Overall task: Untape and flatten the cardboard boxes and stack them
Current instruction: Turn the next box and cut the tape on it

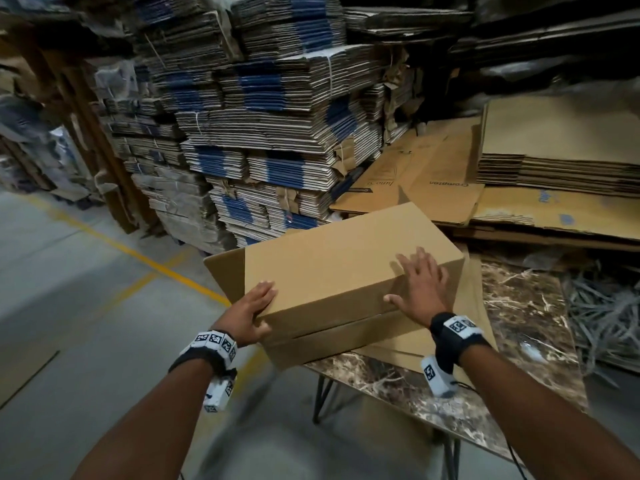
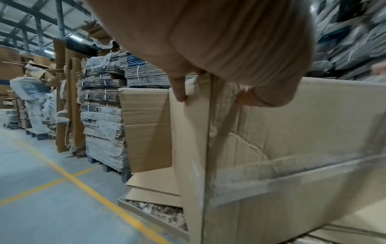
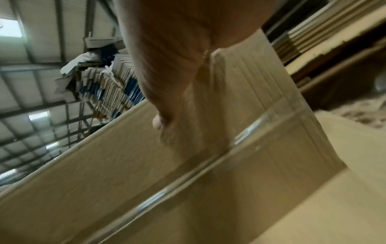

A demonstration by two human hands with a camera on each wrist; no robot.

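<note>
Room: a warehouse; bundled flat cardboard (image 1: 263, 133) fills the upper left and centre of the head view, with a grey floor and yellow line (image 1: 138, 254) at left.
Surface: a marble-patterned table (image 1: 519, 323) on thin metal legs, lower right.
Box (image 1: 339, 268): plain brown corrugated, still box-shaped, at frame centre on flat sheets (image 1: 478, 306) on the table, overhanging the table's left edge.
Tape (image 2: 292, 173): a clear glossy strip along the near seam, apparently still uncut.
Left hand (image 1: 251, 315): fingers straight on the top, thumb on the near face, clasping the near left corner.
Right hand (image 1: 420, 285): spread flat on top, near the right end.
Risk: pressing down with the tape on probably crumples the panels instead of folding them.
Risk: the overhanging end could tip or slide off the smooth sheets.
Far stack (image 1: 561, 168): neat flat sheets, upper right.
</note>
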